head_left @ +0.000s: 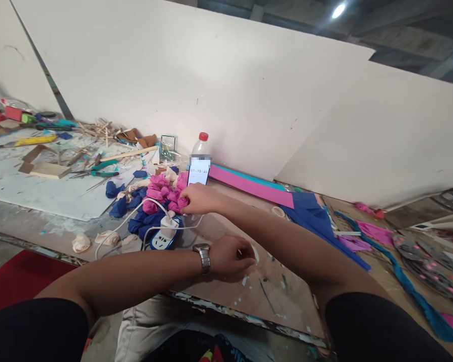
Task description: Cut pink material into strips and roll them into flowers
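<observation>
My right hand (199, 199) reaches across to the pink crumpled paper flowers (160, 191), its fingertips closed at the pile's right edge on a pink one. My left hand (237, 257), with a metal watch on the wrist, rests low over the brown board (283, 301); its fingers curl beside a small white round piece, and whether they grip it is unclear. Dark blue crumpled pieces (140, 221) lie around the pink ones. A white power strip (166, 234) with a plug and cable sits in front of the pile. Behind my right hand, a phone (198, 171) stands against a bottle (202, 146).
Pliers (104, 169), a yellow cutter (35, 141), an open cardboard box (45, 168) and sticks lie at left. Pink strips (252, 187), blue paper (311, 213) and a tape ring (278, 211) lie at right. Cream flowers (81, 243) sit near the front edge.
</observation>
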### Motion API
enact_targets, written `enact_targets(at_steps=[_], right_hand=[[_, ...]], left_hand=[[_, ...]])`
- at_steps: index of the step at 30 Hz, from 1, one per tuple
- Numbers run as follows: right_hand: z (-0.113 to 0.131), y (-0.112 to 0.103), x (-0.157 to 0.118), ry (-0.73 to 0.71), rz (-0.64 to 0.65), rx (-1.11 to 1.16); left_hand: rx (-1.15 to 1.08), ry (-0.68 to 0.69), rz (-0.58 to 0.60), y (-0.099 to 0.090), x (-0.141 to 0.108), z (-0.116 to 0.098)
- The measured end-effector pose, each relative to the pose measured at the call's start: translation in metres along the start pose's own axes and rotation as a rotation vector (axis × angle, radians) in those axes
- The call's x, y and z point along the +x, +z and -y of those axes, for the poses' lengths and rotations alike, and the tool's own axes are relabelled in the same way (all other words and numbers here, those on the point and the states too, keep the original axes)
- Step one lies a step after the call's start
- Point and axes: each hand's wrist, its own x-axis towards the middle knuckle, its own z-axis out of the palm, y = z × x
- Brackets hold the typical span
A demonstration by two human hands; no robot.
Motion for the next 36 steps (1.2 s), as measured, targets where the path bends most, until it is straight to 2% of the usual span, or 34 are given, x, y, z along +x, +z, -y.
enact_targets(at_steps=[3, 6, 13, 17, 20, 22, 24, 27, 30, 33, 36], right_hand=[[0.017, 0.005, 0.035, -0.011, 0.156, -0.031], [0.030, 0.011, 0.054, 0.010, 0.219, -0.081], [0.039, 0.018, 0.055, 0.046, 0.109, -0.170], [0.035, 0.005, 0.039, 0.041, 0.020, -0.109], [0.021, -0.004, 0.016, 0.090, -0.117, -0.049], [0.001, -0.004, -0.006, 0.169, -0.205, -0.040], [-0.030, 0.003, -0.032, 0.274, -0.281, -0.055], [-0.092, 0.015, -0.074, 0.484, -0.376, -0.108], [-0.157, 0.022, -0.103, 0.656, -0.407, -0.143], [-0.208, 0.022, -0.107, 0.696, -0.392, -0.159], [-0.240, 0.022, -0.088, 0.648, -0.344, -0.169]], left_hand=[[0.039, 0.006, 0.056, 0.002, -0.003, 0.001], [0.095, -0.018, 0.116, 0.002, -0.006, 0.000], [0.190, 0.009, 0.164, 0.001, -0.006, 0.000], [0.232, 0.063, 0.206, -0.001, -0.008, 0.000], [0.329, 0.123, 0.214, -0.004, -0.008, -0.003], [0.395, 0.140, 0.237, -0.005, -0.007, -0.005], [0.426, 0.121, 0.238, -0.006, -0.006, -0.006], [0.452, 0.122, 0.223, -0.005, -0.006, -0.005], [0.452, 0.142, 0.197, -0.003, -0.006, -0.003], [0.446, 0.154, 0.203, 0.000, -0.007, -0.001], [0.448, 0.164, 0.163, 0.004, -0.008, 0.003]])
